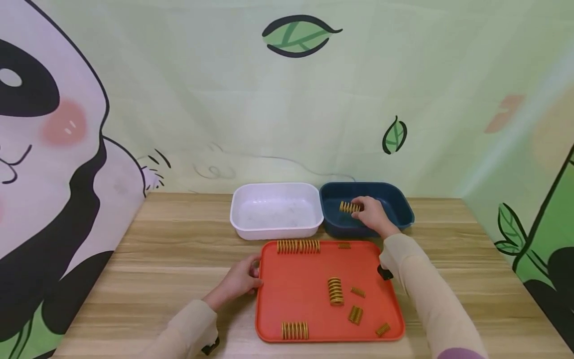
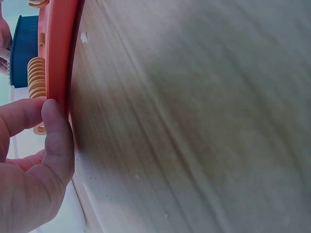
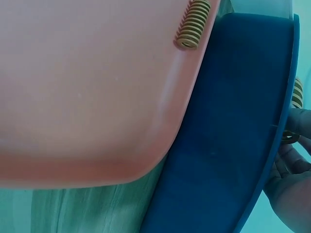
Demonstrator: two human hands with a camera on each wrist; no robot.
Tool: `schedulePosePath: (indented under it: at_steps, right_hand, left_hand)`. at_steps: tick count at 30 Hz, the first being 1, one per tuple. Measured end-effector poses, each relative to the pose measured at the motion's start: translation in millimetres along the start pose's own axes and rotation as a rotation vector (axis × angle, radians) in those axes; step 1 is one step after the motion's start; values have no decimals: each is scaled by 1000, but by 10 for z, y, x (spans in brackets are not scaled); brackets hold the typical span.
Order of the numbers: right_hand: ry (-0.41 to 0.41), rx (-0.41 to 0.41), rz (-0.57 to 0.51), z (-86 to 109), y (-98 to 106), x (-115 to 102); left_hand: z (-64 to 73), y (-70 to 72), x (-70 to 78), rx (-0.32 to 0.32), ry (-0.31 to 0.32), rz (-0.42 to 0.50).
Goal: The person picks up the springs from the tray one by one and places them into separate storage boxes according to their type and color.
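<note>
My right hand (image 1: 373, 214) holds a large gold coil spring (image 1: 348, 207) by one end, over the inside of the navy blue bin (image 1: 334, 227). In the right wrist view the bin's wall hides part of that spring and some of the fingers. With thumb and fingers, my left hand (image 1: 236, 277) pinches the left rim of the red tray (image 1: 296, 284); the left wrist view shows the thumb (image 2: 56, 121) against the rim's outer side. Large springs (image 1: 298, 246) lie end to end along the tray's far edge, and another large spring (image 1: 335, 291) lies near its middle.
A white bin (image 1: 276, 233) stands left of the navy one, behind the tray. Smaller springs (image 1: 356, 314) are scattered on the tray's right half, and a large spring (image 1: 295, 330) lies at its near edge. A printed cloth (image 1: 215, 99) hangs behind the wooden table (image 1: 179, 249).
</note>
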State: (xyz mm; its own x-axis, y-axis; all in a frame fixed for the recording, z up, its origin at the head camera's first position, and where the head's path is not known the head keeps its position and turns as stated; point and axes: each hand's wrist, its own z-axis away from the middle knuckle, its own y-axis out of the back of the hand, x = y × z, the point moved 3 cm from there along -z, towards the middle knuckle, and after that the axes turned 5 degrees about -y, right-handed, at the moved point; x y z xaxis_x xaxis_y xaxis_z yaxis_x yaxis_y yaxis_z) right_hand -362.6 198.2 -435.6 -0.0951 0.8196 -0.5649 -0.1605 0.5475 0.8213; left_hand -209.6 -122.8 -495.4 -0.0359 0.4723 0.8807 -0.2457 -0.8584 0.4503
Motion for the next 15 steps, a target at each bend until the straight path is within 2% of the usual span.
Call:
schedulePosePath:
  at_steps: [15]
  right_hand:
    - [-66,-60,-77,-102,-60,80]
  left_hand:
    - [6,6,3,-4,11,2]
